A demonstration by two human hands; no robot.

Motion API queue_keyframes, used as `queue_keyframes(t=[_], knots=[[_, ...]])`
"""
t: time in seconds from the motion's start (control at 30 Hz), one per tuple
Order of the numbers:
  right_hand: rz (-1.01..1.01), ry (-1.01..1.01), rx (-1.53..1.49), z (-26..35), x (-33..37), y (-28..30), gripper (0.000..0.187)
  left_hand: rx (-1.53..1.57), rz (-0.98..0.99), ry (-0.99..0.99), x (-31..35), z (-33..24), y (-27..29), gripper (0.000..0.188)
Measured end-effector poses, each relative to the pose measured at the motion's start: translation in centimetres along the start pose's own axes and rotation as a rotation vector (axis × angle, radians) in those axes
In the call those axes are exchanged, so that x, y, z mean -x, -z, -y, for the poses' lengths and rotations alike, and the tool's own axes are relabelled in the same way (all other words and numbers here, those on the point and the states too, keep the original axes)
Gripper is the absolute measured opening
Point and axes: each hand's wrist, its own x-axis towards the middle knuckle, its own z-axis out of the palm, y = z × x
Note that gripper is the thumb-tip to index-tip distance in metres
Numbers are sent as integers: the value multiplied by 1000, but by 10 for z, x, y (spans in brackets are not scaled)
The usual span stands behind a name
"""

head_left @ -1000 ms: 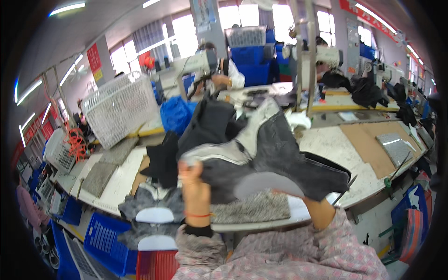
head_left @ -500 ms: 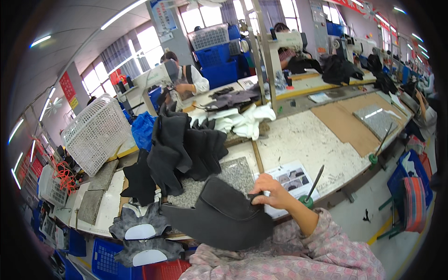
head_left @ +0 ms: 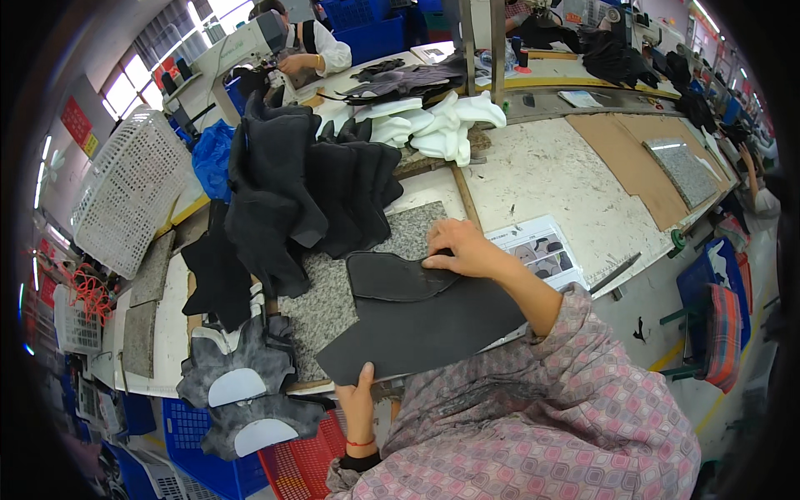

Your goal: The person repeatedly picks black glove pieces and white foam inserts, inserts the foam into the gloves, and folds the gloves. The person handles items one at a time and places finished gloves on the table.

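Note:
A dark grey cut fabric piece (head_left: 425, 321) lies flat on a grey speckled stone slab (head_left: 333, 292) at the bench's near edge. My left hand (head_left: 360, 400) pinches its lower left corner with thumb on top. My right hand (head_left: 462, 248) presses flat on the piece's upper part, fingers spread. Just behind stands a tall stack of dark fabric pieces (head_left: 308, 187), draped and leaning left.
Grey-and-white shoe-upper pieces (head_left: 242, 387) lie at the left edge over blue and red crates (head_left: 283, 462). A printed sheet (head_left: 537, 250) and a thin tool (head_left: 615, 273) are to the right. White foam parts (head_left: 433, 125), a white basket (head_left: 125, 192) and a person at a sewing machine (head_left: 304, 50) are behind.
The dark fabric piece, held up in the air a second ago, has come down and now lies spread on the slab. My view has tilted down toward the bench.

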Motion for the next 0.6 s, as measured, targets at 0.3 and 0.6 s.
queue_keyframes(t=[0.3, 0.6], knots=[[-440, -434, -148, -77, -61, 46, 43, -1484, 221, 120, -13, -31, 37, 48], [-589, -424, 286, -173, -157, 65, 31, -792, 348, 308, -9, -88, 32, 32]])
